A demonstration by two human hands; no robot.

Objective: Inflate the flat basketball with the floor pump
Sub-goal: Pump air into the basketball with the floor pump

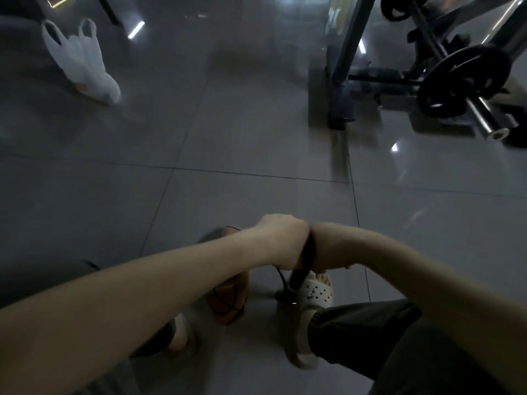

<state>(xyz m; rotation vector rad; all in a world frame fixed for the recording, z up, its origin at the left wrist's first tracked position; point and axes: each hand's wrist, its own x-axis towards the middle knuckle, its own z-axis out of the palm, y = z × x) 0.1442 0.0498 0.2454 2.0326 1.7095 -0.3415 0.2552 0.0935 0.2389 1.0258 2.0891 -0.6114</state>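
Left forearm (142, 286): bare, reaching in from the lower left, crossing over the ball
Right forearm (413, 266): bare, coming in from the right edge, bent inward at the wrist
Left hand (281, 240): fist curled round the left half of the pump handle, knuckles up, pressed against the other hand
Right hand (328, 249): curled round the right half of the same handle, thumb side touching the left hand
Pump handle (308, 252): black, only a short strip shows between the two fists
Pump barrel (298, 276): black, dropping from the handle to the floor just beside the right foot
Hose (281, 276): thin, black, hanging from under the hands down to the pump's base
Basketball (228, 300): orange with black seams, on the floor between the feet, left of the pump, partly hidden by the left forearm; its shape is too blurred to judge
Right foot (315, 292): in a pale perforated clog, touching the pump's base, dark trouser cuff above the ankle
Left foot (179, 334): blurred, under the left forearm
Floor (256, 172): glossy grey tiles
Plastic bag (82, 61): white, lying far off at upper left
Weight plate (464, 81): black, on a steel bar at upper right, next to a metal gym frame (342, 52)
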